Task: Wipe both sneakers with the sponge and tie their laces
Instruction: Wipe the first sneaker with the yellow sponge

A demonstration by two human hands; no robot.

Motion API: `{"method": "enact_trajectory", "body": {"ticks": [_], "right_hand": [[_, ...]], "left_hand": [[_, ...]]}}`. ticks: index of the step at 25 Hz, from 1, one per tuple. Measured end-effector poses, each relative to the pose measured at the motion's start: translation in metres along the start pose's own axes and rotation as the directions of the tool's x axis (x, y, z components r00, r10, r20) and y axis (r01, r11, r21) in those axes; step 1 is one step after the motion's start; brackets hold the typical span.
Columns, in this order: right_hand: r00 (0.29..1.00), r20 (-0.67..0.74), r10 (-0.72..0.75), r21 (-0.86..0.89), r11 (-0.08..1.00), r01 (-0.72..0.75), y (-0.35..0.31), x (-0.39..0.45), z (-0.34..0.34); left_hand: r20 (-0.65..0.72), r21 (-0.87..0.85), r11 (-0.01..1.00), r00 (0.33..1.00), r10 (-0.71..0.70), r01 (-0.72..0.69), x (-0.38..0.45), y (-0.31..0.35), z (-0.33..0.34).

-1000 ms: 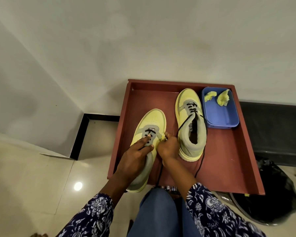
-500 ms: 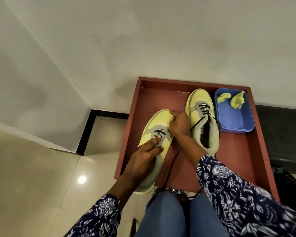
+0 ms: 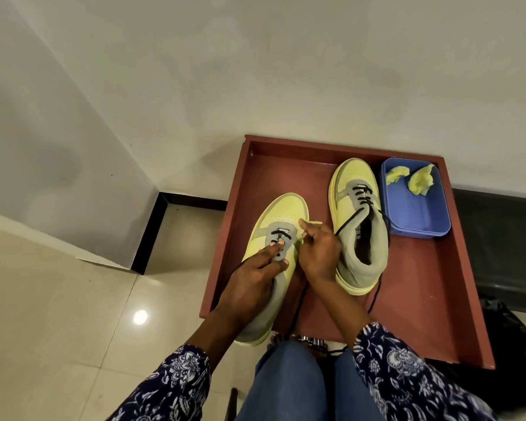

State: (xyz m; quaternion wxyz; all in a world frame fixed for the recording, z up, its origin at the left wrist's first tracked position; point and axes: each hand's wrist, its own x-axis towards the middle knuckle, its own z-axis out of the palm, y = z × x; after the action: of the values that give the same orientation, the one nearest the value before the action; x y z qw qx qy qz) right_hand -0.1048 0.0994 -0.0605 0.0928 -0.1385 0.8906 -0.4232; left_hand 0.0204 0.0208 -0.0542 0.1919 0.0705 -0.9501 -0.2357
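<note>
— Tray [image 3: 431, 299] first: red, walled, with both sneakers inside and its near edge over the person's knees. Could it tip?

— I can't see what holds it up. The left sneaker [image 3: 281, 214], at seven o'clock on the tray, has its heel hanging past the near rim, so a hard wipe could shove it off.

— And the right sneaker [image 3: 359, 253]?

— It sits at one o'clock from the left one, just beside the blue tub [image 3: 416, 214]. Its black lace [image 3: 346, 221] lies loose, trailing towards the right hand; a snag there would drag the shoe.

— Hands?

— The left hand [image 3: 252, 284] lies over the left sneaker's collar, fingers curled on it, pinning it down. The right hand [image 3: 318, 253] pinches a small yellow sponge piece [image 3: 315, 222] against that shoe's three o'clock side.

— Smallest risk?

— That scrap slipping from the pinch. Two more sponge scraps [image 3: 419, 185] lie in the tub at twelve o'clock. Neither lace is tied yet.
</note>
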Motion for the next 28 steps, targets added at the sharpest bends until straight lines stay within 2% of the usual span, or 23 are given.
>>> {"method": "enact_trajectory", "body": {"ticks": [5, 8, 11, 15, 18, 21, 25, 28], "right_hand": [[0.989, 0.122, -0.085, -0.214, 0.971, 0.11, -0.015, 0.049, 0.003], [0.979, 0.183, -0.095, -0.267, 0.953, 0.142, -0.016, 0.058, 0.002], [0.982, 0.151, -0.115, -0.227, 0.963, 0.147, -0.011, 0.037, 0.0], [0.997, 0.072, -0.031, -0.099, 0.994, 0.038, -0.007, -0.01, -0.002], [0.998, 0.065, -0.025, -0.055, 0.998, 0.029, -0.008, -0.014, -0.005], [0.988, 0.135, -0.075, -0.183, 0.978, 0.1, -0.017, 0.013, -0.005], [0.953, 0.281, -0.11, -0.382, 0.899, 0.217, -0.037, 0.056, 0.001], [0.897, 0.396, -0.199, -0.507, 0.767, 0.394, -0.05, 0.06, 0.009]], "left_hand": [[0.006, -0.005, 1.0, 1.0, -0.001, 0.001, -0.001, -0.002, 0.001], [0.007, -0.014, 1.0, 1.0, -0.01, 0.01, -0.002, -0.004, 0.003], [0.0, -0.004, 1.0, 1.0, -0.01, 0.01, -0.001, -0.001, 0.002], [-0.017, 0.0, 1.0, 1.0, -0.008, 0.008, 0.001, 0.0, -0.001], [-0.013, -0.003, 1.0, 1.0, -0.018, 0.018, 0.0, 0.0, 0.0], [-0.017, -0.008, 1.0, 1.0, -0.021, 0.021, -0.001, -0.001, 0.001], [-0.014, -0.012, 1.0, 1.0, -0.016, 0.016, -0.002, -0.002, 0.002], [-0.044, -0.008, 1.0, 0.999, -0.019, 0.018, -0.001, -0.001, 0.001]]}}
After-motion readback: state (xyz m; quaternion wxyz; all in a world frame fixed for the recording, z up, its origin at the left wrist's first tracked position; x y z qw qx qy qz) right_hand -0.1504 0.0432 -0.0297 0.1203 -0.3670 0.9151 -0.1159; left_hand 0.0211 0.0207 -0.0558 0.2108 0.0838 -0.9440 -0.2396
